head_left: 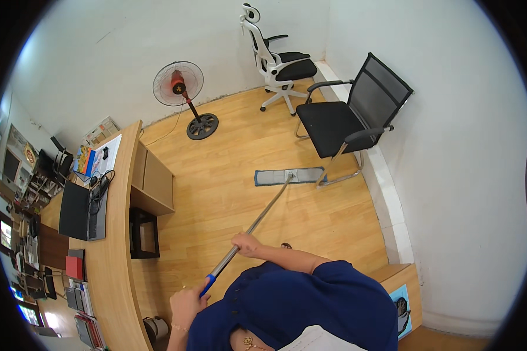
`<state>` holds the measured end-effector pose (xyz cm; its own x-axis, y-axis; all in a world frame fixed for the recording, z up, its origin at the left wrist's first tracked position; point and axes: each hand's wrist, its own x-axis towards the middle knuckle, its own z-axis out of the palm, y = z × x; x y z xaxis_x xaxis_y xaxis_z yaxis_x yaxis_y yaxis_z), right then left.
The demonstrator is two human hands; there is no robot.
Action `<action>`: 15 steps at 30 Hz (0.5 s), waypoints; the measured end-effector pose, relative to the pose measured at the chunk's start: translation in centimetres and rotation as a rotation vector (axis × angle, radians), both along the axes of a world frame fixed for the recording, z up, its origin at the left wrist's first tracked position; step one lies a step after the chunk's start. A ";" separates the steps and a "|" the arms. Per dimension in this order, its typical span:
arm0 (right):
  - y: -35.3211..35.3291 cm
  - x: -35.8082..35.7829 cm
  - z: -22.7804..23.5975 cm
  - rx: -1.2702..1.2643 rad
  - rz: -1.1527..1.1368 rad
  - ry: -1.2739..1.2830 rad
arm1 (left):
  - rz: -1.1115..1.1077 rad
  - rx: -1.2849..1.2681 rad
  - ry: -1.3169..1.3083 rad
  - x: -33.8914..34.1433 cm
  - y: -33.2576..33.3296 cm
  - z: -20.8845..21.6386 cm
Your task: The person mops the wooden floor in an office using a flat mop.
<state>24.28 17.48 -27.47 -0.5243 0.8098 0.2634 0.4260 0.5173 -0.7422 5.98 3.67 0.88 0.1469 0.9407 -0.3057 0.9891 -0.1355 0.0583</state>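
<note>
Black, an open laptop (76, 210) lies along the left edge of the long pale wooden desk (117, 266). The left hand (185, 308) is clasped around the blue cylindrical handle (209, 282); the right hand (248, 245) is wrapped around the silver metal pole (269, 206). Beyond both (well apart from them), the flat grey blue-edged mop head (271, 178) lies toward the right edge of the wooden floor (216, 196), beside the black mesh-backed armchair (329, 124).
</note>
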 end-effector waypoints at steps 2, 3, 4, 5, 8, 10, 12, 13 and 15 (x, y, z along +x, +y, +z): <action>2.7 2.2 -1.1 0.068 -0.031 0.016 | -0.047 0.016 -0.015 2.1 2.3 0.2; 4.3 3.6 -1.8 0.108 -0.015 -0.004 | -0.106 0.024 -0.027 3.3 3.5 0.0; 6.0 5.1 -2.2 0.146 -0.001 -0.019 | -0.144 0.012 -0.027 4.5 4.8 -0.4; 7.2 7.0 -2.7 0.156 -0.051 -0.113 | -0.184 -0.002 -0.028 5.8 6.2 -1.3; 9.6 10.9 -1.3 -0.013 -0.278 -0.436 | -0.207 -0.040 -0.063 9.9 9.5 -5.1; 10.7 13.1 -0.7 -0.074 -0.382 -0.499 | -0.204 -0.055 -0.074 12.8 11.4 -7.6; 11.1 13.9 -0.2 -0.137 -0.486 -0.570 | -0.259 -0.018 -0.088 14.8 13.2 -11.0; 11.0 14.1 0.3 -0.202 -0.438 -0.586 | -0.250 -0.017 -0.094 14.9 13.8 -12.9; 10.7 14.5 0.9 -0.335 -0.344 -0.617 | -0.280 0.035 -0.108 14.2 14.3 -16.9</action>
<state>38.79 28.14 -26.53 -0.2014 0.9383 -0.2811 0.9085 0.0717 -0.4118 20.22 17.93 -15.98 0.4323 0.8687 -0.2419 0.9011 -0.4063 0.1513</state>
